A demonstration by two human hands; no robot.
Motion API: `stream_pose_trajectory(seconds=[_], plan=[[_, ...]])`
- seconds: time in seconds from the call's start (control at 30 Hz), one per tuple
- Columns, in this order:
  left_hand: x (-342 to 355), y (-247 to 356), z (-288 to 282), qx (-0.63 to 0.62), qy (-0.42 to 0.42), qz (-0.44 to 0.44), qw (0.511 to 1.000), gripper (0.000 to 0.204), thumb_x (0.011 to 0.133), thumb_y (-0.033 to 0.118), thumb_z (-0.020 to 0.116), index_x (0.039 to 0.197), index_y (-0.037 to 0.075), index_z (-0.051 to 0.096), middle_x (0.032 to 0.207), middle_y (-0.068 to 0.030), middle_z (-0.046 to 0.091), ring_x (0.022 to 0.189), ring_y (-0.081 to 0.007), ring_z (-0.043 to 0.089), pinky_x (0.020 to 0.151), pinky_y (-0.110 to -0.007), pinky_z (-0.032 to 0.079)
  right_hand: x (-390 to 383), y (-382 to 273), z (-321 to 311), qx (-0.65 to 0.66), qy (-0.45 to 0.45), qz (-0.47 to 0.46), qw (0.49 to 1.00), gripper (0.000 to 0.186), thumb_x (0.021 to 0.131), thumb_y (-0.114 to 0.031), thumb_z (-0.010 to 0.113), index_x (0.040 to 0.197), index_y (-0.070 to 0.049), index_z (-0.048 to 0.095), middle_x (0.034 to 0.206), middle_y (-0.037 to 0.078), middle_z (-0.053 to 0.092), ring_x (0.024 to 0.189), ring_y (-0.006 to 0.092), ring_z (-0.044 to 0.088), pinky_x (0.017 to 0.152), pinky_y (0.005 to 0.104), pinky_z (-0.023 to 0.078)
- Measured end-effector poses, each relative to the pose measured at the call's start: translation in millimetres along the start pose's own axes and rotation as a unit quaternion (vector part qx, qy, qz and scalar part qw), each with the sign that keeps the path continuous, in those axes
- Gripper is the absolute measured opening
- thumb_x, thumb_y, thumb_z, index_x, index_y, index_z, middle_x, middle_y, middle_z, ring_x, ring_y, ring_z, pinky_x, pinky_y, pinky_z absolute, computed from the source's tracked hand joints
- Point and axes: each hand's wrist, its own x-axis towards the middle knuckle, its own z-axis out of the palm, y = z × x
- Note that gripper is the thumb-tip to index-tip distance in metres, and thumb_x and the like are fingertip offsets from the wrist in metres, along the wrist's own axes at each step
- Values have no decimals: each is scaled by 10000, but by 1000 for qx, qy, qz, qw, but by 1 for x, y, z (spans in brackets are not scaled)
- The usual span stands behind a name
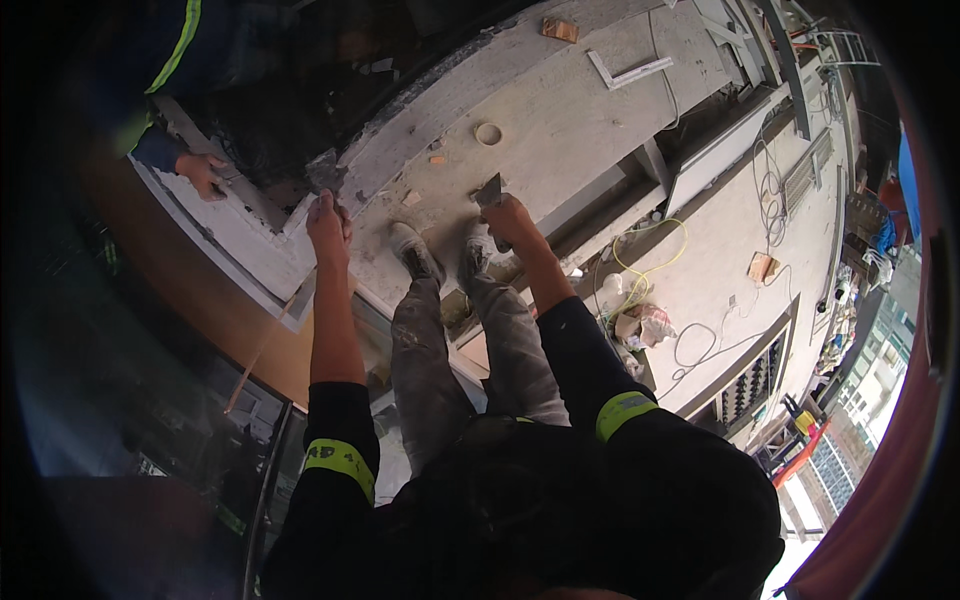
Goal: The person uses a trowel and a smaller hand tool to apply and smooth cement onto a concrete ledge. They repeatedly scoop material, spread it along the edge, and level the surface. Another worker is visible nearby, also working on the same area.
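My right hand [508, 222] is closed round the handle of a putty knife [490, 190]. Its pointed, triangular blade sticks up past my fingers, above my right shoe. Out to the left, my left hand [328, 232] is closed at the corner of a white, plastered ledge [262, 252]. A flat grey scraper blade [324, 168] shows just beyond its knuckles; the grip is hidden in the fist. Further left, another person's hand [203, 175] rests at the ledge's inner edge.
A tape-like ring [488, 134] and a small brick piece [437, 160] lie on the dusty floor ahead. A white angled strip [630, 74] lies beyond. At right are a long recess, a yellow cable [655, 268] and a crumpled bag [645, 326]. Glass panels stand at lower left.
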Motion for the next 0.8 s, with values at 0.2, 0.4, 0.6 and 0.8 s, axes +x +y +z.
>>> stream_pose_trajectory(seconds=[0.2, 0.4, 0.6, 0.8], plan=[[-63, 104, -45, 62, 5, 126, 990, 252, 1124, 366, 564, 1163, 120, 602, 821, -39, 643, 558, -123, 548, 500, -296, 433, -39, 79, -69, 117, -11, -3, 993, 290, 973, -241, 726, 1097, 20, 707, 896, 126, 778, 631, 193, 684, 579, 364, 559], [-70, 145, 15, 88, -49, 143, 985, 286, 1116, 361, 609, 1265, 117, 616, 934, -43, 709, 668, -111, 623, 580, -299, 505, -64, 65, -92, 243, 72, -25, 967, 310, 910, -251, 801, 1014, 33, 733, 844, 98, 762, 641, 182, 698, 590, 358, 567], [-41, 204, 123, 181, -167, 183, 952, 348, 1108, 374, 622, 1235, 57, 684, 877, -38, 683, 593, -78, 563, 486, -258, 422, -30, 15, -117, 405, 92, 47, 908, 320, 1022, -338, 717, 1070, -22, 697, 825, 84, 695, 607, 163, 648, 559, 335, 534], [14, 213, 240, 321, -312, 23, 894, 362, 1129, 366, 578, 1260, 40, 665, 830, -37, 646, 587, -94, 564, 496, -275, 443, -55, -65, -131, 417, 120, 100, 895, 427, 1069, -448, 650, 1047, -22, 628, 794, 74, 653, 573, 166, 628, 479, 325, 492]])
